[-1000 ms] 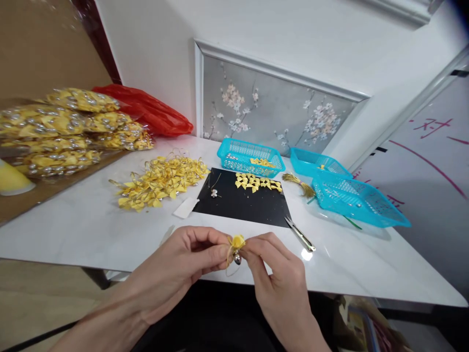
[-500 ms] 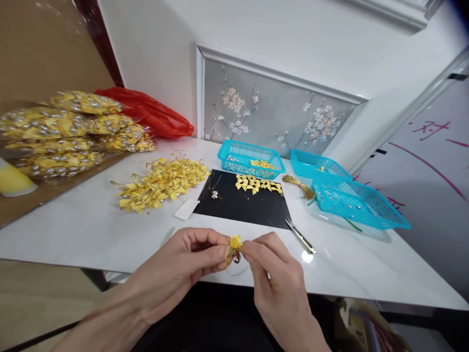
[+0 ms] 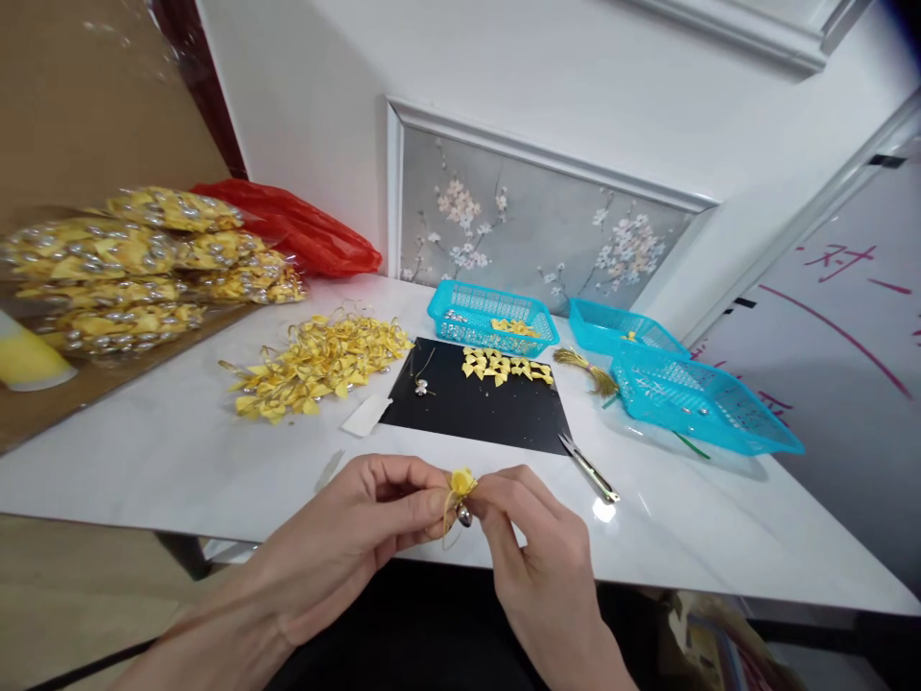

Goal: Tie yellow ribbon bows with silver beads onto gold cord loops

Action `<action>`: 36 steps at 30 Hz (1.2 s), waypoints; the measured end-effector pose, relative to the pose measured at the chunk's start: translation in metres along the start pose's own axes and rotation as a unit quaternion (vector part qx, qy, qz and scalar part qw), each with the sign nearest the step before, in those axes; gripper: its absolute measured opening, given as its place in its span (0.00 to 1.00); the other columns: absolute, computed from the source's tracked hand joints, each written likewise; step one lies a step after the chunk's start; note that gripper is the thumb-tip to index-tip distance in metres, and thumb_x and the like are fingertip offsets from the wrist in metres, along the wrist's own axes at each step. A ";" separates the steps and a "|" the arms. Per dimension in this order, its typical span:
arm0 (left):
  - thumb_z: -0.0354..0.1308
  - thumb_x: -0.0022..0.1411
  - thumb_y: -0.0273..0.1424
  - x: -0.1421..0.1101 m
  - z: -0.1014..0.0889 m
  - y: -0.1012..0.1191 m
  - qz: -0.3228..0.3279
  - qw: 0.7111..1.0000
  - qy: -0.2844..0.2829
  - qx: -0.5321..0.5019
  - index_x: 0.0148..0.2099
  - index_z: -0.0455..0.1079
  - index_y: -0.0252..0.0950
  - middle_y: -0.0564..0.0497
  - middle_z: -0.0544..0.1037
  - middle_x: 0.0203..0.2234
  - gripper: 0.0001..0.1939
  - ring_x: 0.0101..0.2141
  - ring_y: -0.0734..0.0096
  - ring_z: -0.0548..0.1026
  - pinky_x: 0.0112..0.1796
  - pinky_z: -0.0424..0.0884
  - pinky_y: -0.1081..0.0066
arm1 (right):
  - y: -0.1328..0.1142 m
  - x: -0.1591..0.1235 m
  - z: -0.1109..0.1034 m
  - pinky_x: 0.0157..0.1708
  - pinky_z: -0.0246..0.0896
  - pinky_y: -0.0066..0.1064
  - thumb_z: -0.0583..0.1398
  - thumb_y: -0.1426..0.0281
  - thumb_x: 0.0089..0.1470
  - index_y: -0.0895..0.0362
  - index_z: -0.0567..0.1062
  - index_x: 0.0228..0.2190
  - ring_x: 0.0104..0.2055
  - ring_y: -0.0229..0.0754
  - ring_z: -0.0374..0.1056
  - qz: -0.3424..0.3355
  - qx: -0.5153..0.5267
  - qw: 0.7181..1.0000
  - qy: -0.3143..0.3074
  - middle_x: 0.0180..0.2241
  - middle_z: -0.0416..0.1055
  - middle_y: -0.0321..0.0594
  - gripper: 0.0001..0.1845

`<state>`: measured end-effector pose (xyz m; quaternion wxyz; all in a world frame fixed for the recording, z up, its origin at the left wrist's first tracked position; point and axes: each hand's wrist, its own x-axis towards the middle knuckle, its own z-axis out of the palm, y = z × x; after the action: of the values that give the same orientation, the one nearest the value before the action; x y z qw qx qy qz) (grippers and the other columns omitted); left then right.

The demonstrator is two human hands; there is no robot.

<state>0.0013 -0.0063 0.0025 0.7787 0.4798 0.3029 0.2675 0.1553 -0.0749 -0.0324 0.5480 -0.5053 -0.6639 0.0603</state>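
Your left hand (image 3: 392, 504), right hand (image 3: 541, 528): pinching yellow-petalled, silver-beaded charm (image 3: 461, 482) | nearer you than rectangular black mat (image 3: 482, 417) | keep pressure light

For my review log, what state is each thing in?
Left hand: pinching
Right hand: pinching
Small yellow flower with shiny silver bead: held between hands
Slim silver metal snips: lying, unheld
Black rectangular mat: flat, partly covered
Leftmost blue rectangular plastic basket: holding yellow pieces
Clear plastic bags: filled, stacked
Red plastic bag: crumpled
Thin golden strands: bundled
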 end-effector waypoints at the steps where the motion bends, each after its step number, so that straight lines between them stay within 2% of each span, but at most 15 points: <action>1: 0.68 0.54 0.31 0.000 0.000 0.000 0.004 1.000 0.004 0.012 0.25 0.75 0.34 0.54 0.72 0.22 0.09 0.27 0.76 0.66 0.31 0.65 0.77 | 0.000 -0.001 0.000 0.31 0.66 0.25 0.54 0.81 0.60 0.54 0.72 0.34 0.31 0.35 0.69 0.004 -0.007 1.000 0.008 0.29 0.71 0.34 0.11; 4: 0.66 0.56 0.33 0.000 0.000 -0.002 0.039 0.997 0.022 0.070 0.27 0.76 0.34 0.53 0.72 0.23 0.09 0.28 0.74 0.66 0.33 0.65 0.75 | -0.001 -0.003 -0.002 0.32 0.67 0.24 0.55 0.80 0.60 0.54 0.69 0.38 0.33 0.35 0.71 0.009 -0.035 0.999 0.023 0.33 0.73 0.35 0.09; 7: 0.64 0.58 0.33 0.000 0.001 -0.003 0.084 0.985 0.040 0.142 0.28 0.75 0.35 0.54 0.72 0.24 0.09 0.29 0.72 0.66 0.33 0.64 0.74 | -0.004 -0.001 -0.009 0.35 0.67 0.26 0.54 0.80 0.61 0.54 0.69 0.42 0.36 0.38 0.72 -0.030 -0.104 0.994 0.007 0.36 0.74 0.38 0.11; 11: 0.62 0.59 0.34 0.002 0.003 -0.003 0.115 0.969 0.056 0.210 0.29 0.74 0.36 0.53 0.72 0.24 0.09 0.29 0.70 0.67 0.31 0.64 0.73 | -0.013 0.004 -0.013 0.36 0.68 0.28 0.57 0.79 0.60 0.54 0.74 0.41 0.36 0.39 0.70 -0.067 -0.149 0.986 0.012 0.36 0.71 0.41 0.11; 15: 0.62 0.59 0.35 0.004 0.003 -0.005 0.136 0.962 0.058 0.231 0.32 0.74 0.35 0.50 0.76 0.30 0.08 0.34 0.64 0.72 0.36 0.67 0.70 | -0.019 0.008 -0.007 0.36 0.69 0.28 0.57 0.81 0.58 0.54 0.74 0.41 0.35 0.38 0.69 -0.094 -0.157 0.983 -0.009 0.36 0.70 0.41 0.13; 19: 0.59 0.61 0.36 0.003 -0.001 -0.007 0.154 0.949 0.066 0.266 0.31 0.74 0.36 0.50 0.77 0.30 0.09 0.33 0.65 0.72 0.36 0.68 0.70 | -0.019 0.010 -0.008 0.36 0.69 0.28 0.57 0.78 0.59 0.54 0.73 0.44 0.38 0.40 0.70 -0.059 -0.148 0.987 0.001 0.39 0.70 0.42 0.13; 22: 0.59 0.61 0.35 0.002 -0.002 -0.008 0.164 0.938 0.089 0.292 0.30 0.73 0.36 0.52 0.76 0.27 0.09 0.30 0.68 0.71 0.32 0.67 0.71 | -0.020 0.012 -0.015 0.35 0.69 0.27 0.57 0.79 0.58 0.52 0.72 0.45 0.35 0.37 0.70 -0.035 -0.138 0.990 -0.017 0.40 0.69 0.40 0.15; 24: 0.58 0.61 0.34 0.001 -0.002 -0.009 0.173 0.932 0.101 0.303 0.31 0.73 0.37 0.52 0.76 0.28 0.09 0.30 0.69 0.71 0.31 0.67 0.72 | -0.022 0.012 -0.016 0.33 0.68 0.26 0.57 0.80 0.58 0.53 0.73 0.42 0.34 0.36 0.69 -0.036 -0.134 0.990 -0.024 0.39 0.69 0.40 0.14; 28: 0.58 0.60 0.33 0.000 0.002 -0.011 0.198 0.918 0.128 0.318 0.30 0.74 0.38 0.52 0.78 0.32 0.08 0.32 0.69 0.75 0.33 0.70 0.73 | -0.022 0.010 -0.008 0.30 0.66 0.29 0.57 0.80 0.58 0.55 0.76 0.37 0.32 0.39 0.66 -0.095 -0.189 0.977 0.007 0.35 0.69 0.41 0.10; 33: 0.57 0.59 0.30 0.001 0.004 -0.014 0.214 0.915 0.136 0.315 0.29 0.74 0.38 0.53 0.78 0.29 0.08 0.30 0.69 0.76 0.30 0.71 0.74 | -0.019 0.012 0.003 0.26 0.60 0.34 0.54 0.80 0.60 0.59 0.77 0.35 0.30 0.42 0.66 -0.183 -0.274 0.944 0.015 0.33 0.73 0.44 0.12; 35: 0.57 0.58 0.29 0.004 0.005 -0.015 0.236 0.909 0.156 0.305 0.28 0.74 0.37 0.52 0.78 0.29 0.07 0.30 0.69 0.76 0.30 0.71 0.74 | -0.022 0.011 0.012 0.27 0.61 0.35 0.58 0.79 0.58 0.59 0.77 0.31 0.30 0.42 0.67 -0.210 -0.252 0.944 0.042 0.31 0.75 0.42 0.08; 36: 0.57 0.57 0.29 0.005 0.005 -0.015 0.249 0.905 0.170 0.301 0.28 0.73 0.37 0.51 0.78 0.29 0.07 0.31 0.68 0.76 0.31 0.71 0.74 | -0.026 0.008 0.018 0.27 0.62 0.34 0.60 0.80 0.56 0.58 0.76 0.30 0.30 0.41 0.68 -0.201 -0.217 0.952 0.075 0.29 0.75 0.41 0.07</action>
<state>0.0099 -0.0116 -0.0110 0.4420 0.6988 0.3671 0.4261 0.1264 -0.0727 -0.0179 0.4738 -0.4713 -0.7059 -0.2347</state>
